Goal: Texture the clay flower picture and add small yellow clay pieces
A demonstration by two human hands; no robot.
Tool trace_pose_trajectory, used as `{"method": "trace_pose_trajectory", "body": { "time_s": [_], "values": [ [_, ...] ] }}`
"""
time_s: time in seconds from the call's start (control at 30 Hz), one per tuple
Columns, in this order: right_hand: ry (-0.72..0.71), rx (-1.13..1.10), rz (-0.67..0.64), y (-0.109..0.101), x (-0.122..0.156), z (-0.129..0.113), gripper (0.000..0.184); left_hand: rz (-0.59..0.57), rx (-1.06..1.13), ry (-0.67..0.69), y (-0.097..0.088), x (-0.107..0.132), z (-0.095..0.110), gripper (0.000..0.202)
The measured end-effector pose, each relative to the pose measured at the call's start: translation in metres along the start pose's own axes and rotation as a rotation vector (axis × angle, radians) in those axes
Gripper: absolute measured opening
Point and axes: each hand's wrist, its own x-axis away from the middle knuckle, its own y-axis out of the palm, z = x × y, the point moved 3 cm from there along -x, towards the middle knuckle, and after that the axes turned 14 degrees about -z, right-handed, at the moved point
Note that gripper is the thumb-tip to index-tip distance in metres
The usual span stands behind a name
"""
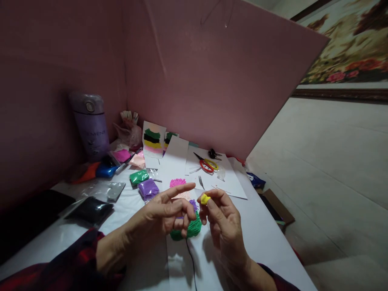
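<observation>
Between the thumb and fingertips of my right hand [226,224] is a small lump of yellow clay [205,199]. To its left is my left hand [171,210], its index finger stretched out and the others loosely bent, with nothing seen in it. The index fingertip is near the yellow lump but apart from it. Below the hands lies a textured clay piece [194,227] in pink, pale pink, purple and green, partly hidden by my left hand. A thin dark cord [191,258] runs down from it.
Packs of green clay [139,177], purple clay [148,189] and black clay [91,210] lie at left. Behind are scissors [206,165], a small fork [201,182] and colour-striped cards [152,139]. A purple tumbler [91,129] stands by the pink partition [206,81].
</observation>
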Motion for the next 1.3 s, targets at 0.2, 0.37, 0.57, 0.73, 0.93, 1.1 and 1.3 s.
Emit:
{"method": "trace_pose_trajectory", "body": {
  "time_s": [0.2, 0.37, 0.57, 0.73, 0.93, 1.1, 1.3],
  "values": [
    [-0.097, 0.204, -0.027, 0.002, 0.007, -0.001, 0.018, 0.147, -0.08, -0.009, -0.005, 0.0, 0.004, 0.047],
    [-0.289, 0.395, -0.141, 0.002, 0.012, -0.007, 0.01, 0.187, -0.069, -0.03, -0.004, 0.001, 0.004, 0.049],
    [-0.446, 0.683, -0.203, 0.006, 0.018, -0.007, 0.038, 0.228, -0.086, -0.04, -0.006, 0.002, 0.001, 0.049],
    [-0.378, 0.679, -0.162, 0.004, 0.015, -0.009, 0.026, 0.255, -0.127, -0.024, -0.007, 0.002, 0.0, 0.051],
    [-0.521, 0.666, -0.121, -0.002, 0.02, -0.01, 0.029, 0.245, -0.127, 0.001, -0.006, 0.002, 0.002, 0.049],
    [-0.649, 0.937, -0.335, 0.009, 0.016, -0.007, 0.041, 0.239, -0.14, 0.026, -0.006, 0.002, 0.0, 0.045],
    [-0.628, 0.842, -0.156, 0.001, 0.014, -0.014, 0.034, 0.259, -0.17, 0.037, -0.005, 0.002, 0.0, 0.044]
  ]
}}
